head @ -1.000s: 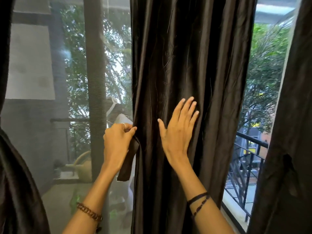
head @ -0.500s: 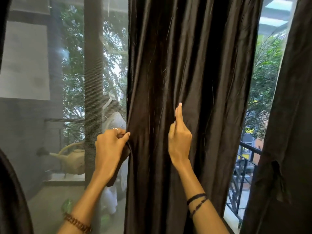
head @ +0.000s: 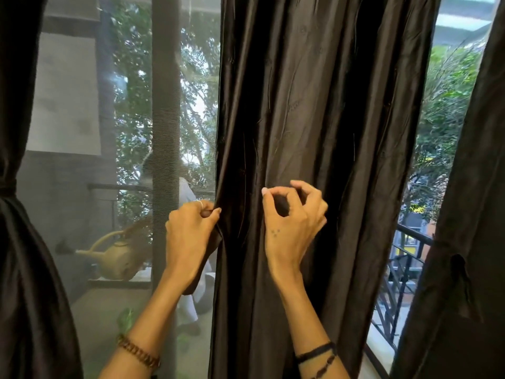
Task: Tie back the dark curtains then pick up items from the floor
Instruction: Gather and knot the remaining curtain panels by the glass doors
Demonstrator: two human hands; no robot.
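A dark middle curtain hangs loose in front of me. At its left edge my left hand grips a dark tie-back strap, whose end hangs below my fist. My right hand is against the curtain's front at the same height, its fingers curled and pinching a fold of the fabric. Another dark curtain at the far left is gathered in by a tie. A third one hangs at the far right.
Behind the curtains is a mesh window screen with a grey upright post. A yellow watering can stands on a ledge outside. A black balcony railing shows in the right gap. No floor is in view.
My right hand went from lying flat on the curtain to fingers curled into the fabric. My left hand kept hold of the strap. The view moved in closer.
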